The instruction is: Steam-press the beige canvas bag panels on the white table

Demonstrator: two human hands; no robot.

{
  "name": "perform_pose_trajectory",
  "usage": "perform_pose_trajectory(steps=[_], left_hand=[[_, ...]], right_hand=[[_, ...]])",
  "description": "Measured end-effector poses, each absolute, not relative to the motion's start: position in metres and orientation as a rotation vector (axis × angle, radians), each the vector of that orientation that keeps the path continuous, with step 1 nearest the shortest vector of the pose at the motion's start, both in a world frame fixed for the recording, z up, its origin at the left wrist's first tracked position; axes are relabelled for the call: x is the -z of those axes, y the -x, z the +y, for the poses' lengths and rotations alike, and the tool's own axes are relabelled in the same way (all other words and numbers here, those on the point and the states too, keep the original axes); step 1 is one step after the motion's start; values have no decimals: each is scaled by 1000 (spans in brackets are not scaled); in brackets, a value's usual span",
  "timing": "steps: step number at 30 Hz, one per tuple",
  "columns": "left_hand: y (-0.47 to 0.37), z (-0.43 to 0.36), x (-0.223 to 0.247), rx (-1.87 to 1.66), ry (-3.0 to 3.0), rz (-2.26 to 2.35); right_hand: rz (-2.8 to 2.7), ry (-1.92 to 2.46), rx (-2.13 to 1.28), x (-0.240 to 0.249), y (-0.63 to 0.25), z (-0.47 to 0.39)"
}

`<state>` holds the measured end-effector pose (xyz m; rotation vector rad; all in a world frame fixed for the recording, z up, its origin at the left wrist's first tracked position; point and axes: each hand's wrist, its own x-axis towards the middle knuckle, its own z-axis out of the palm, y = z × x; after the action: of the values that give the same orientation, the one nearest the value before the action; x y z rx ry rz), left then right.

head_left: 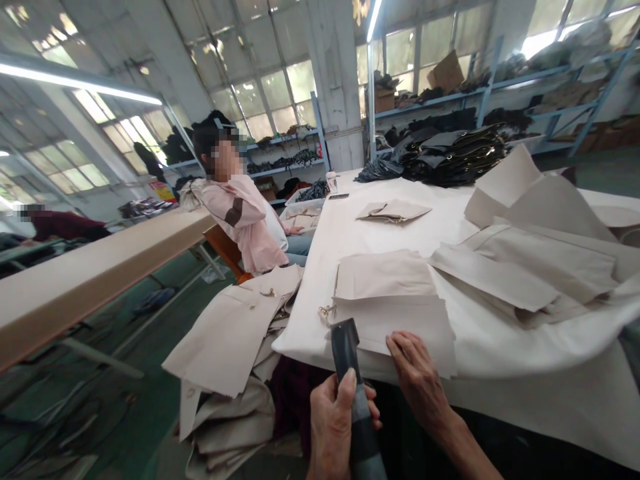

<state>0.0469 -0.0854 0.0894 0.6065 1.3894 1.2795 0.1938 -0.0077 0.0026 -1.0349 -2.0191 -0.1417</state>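
Gripping a black tool [346, 350] in our curled left hand [331, 419], we touch the beige panel [395, 320] near the white table [377, 233] edge with our right hand [417, 373]; can't tell if pinching.

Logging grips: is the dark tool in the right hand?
No, the left hand grips the dark tool; the right hand touches beige material.

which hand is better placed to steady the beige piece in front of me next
Likely the right hand: it rests at the near edge of the beige piece, while the left hand is wrapped around a dark tool.
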Motion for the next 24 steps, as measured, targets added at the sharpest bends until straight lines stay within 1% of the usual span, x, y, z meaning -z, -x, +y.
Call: perform_pose_trajectory(steps=[5, 9, 12, 15, 18, 24], left_hand=[[-61, -79, -85, -1192, -620, 1362], [-50, -66, -98, -1295, -651, 1445], [-34, -63, -106, -1370, -645, 1515], [-23, -70, -107, -1390, -604, 1512], [-19, -80, -104, -1378, -568, 1509], [-16, -87, -99, -1333, -528, 1449]], right_hand=[[-2037, 1018, 161, -2, -194, -7], [-2060, 1033, 140, -7, -195, -6], [-2131, 1101, 61, -22, -193, -8], [-2192, 1213, -180, -45, -186, -8], [-2108, 1252, -604, -62, -168, -3], [-1692, 1305, -1223, -59, -129, 10]])
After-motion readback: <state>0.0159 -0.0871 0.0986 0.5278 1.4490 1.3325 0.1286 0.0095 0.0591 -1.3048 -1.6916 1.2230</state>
